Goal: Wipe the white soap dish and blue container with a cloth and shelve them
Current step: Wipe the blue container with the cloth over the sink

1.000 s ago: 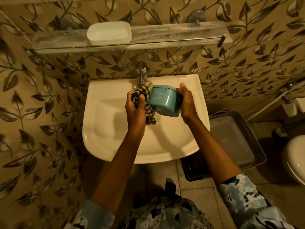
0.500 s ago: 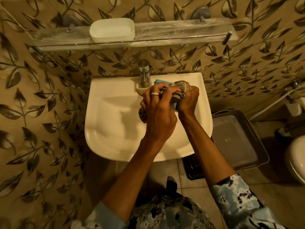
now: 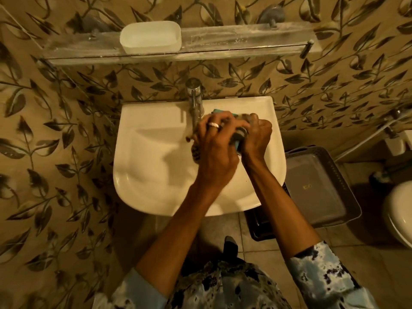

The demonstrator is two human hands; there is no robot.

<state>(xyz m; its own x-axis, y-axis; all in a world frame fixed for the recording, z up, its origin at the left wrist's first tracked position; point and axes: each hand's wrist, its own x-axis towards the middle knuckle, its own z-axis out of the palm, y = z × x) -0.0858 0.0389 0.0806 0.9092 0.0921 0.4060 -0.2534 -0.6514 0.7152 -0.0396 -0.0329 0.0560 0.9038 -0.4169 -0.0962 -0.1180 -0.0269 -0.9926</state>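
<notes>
One cloth (image 3: 196, 152) under left hand (image 3: 214, 150), against blue container (image 3: 218, 111)

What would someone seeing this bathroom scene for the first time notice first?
Two hands meet over the white sink: the left hand presses a checked cloth on the blue container, which the right hand grips. Above, the white soap dish sits on the wall shelf, against leaf-patterned wall tiles.

White soap dish (image 3: 150, 37), blue-teal container (image 3: 217, 111), dark checked cloth (image 3: 196, 153), white sink (image 3: 145, 157), leaf-patterned beige wall (image 3: 66, 141)
</notes>
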